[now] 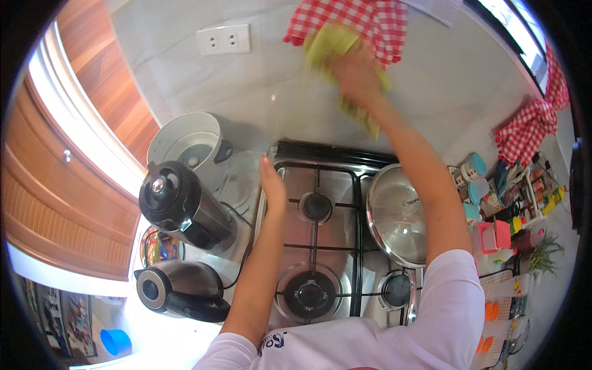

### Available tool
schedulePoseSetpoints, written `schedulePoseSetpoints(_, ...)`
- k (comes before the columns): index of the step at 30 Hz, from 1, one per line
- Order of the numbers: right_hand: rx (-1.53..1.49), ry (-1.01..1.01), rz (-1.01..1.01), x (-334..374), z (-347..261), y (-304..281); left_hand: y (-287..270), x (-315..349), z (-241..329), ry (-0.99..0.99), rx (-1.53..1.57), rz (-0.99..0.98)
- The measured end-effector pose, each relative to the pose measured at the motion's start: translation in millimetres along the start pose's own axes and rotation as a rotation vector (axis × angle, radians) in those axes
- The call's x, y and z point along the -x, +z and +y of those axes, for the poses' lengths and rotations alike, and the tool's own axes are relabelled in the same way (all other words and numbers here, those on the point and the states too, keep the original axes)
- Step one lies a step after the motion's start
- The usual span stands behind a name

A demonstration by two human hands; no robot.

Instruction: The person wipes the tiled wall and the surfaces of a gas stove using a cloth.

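My right hand (357,77) is stretched up to the tiled wall and grips a yellow-green cloth (333,43), which lies against the tiles and hangs down past the hand. Motion blurs both a little. Just behind the cloth hangs a red and white checked cloth (388,24). Lower down, my left hand (272,185) is at the left edge of the gas stove (333,228), seen from its side. Its fingers point up toward the wall and hold nothing that I can see. A shiny metal pan (398,213) sits on the stove under my right arm.
Left of the stove stand a grey pot (185,132), a dark thermos jug (185,203) and an electric kettle (182,290). A power socket (224,39) is on the wall. Containers, a pink box (495,237) and another checked cloth (524,132) are at the right.
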State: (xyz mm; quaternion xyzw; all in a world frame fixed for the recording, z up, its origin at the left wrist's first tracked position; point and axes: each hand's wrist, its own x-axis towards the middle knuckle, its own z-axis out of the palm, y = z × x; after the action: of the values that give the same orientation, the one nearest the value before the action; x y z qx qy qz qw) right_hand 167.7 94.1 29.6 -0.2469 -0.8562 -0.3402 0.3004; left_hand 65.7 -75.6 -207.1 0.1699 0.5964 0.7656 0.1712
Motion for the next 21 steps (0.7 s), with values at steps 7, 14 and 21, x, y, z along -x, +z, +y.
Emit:
schedulePoseSetpoints(7, -0.236, 0.843, 0.787, -29, 80, -19, 45, 23, 18, -0.016, 0.03, -0.166)
schedulePoseSetpoints(14, -0.476, 1.85, 0.791, 131, -1, 119, 48, 32, 20, -0.031, -0.013, -0.298)
schedulePoseSetpoints(21, -0.386, 1.265, 0.874, -14, 145, 1, 26, 41, 46, 0.0, -0.11, -0.251)
